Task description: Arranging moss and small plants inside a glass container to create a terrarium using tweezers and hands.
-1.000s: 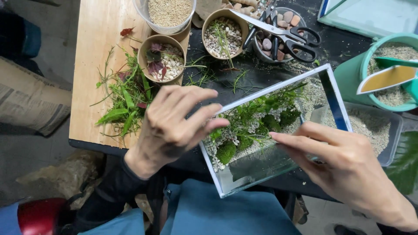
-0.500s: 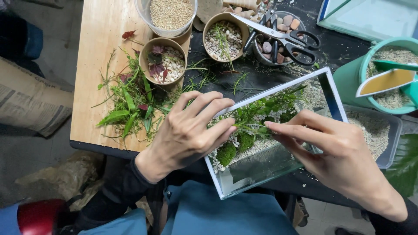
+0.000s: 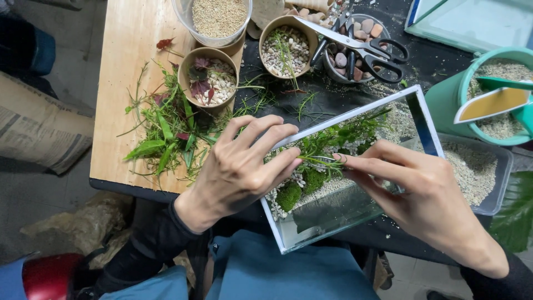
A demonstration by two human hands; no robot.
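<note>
A rectangular glass tank (image 3: 423, 119) lies tilted at the table's near edge. It holds green plants (image 3: 338, 138), clumps of moss (image 3: 290, 195), white pebbles and sand. My left hand (image 3: 239, 169) curls over the tank's left rim, fingers resting on the glass and reaching in among the plants. From the right, my right hand (image 3: 425, 194) reaches into the tank. Its thumb and forefinger pinch a thin green sprig (image 3: 322, 160) among the plants. The fingertips of both hands nearly meet over the planting.
Loose green and red cuttings (image 3: 166, 133) lie on a wooden board (image 3: 119, 72). Behind are paper cups of pebbles (image 3: 214, 80), a clear cup of sand (image 3: 219, 16), scissors (image 3: 361, 47) on a bowl of stones, a teal bucket (image 3: 444, 100) with a scoop, and a sand tray (image 3: 477, 172).
My left hand slid right onto the tank's rim and into the plants. My right hand moved up and left from the tank's lower edge and pinched a sprig.
</note>
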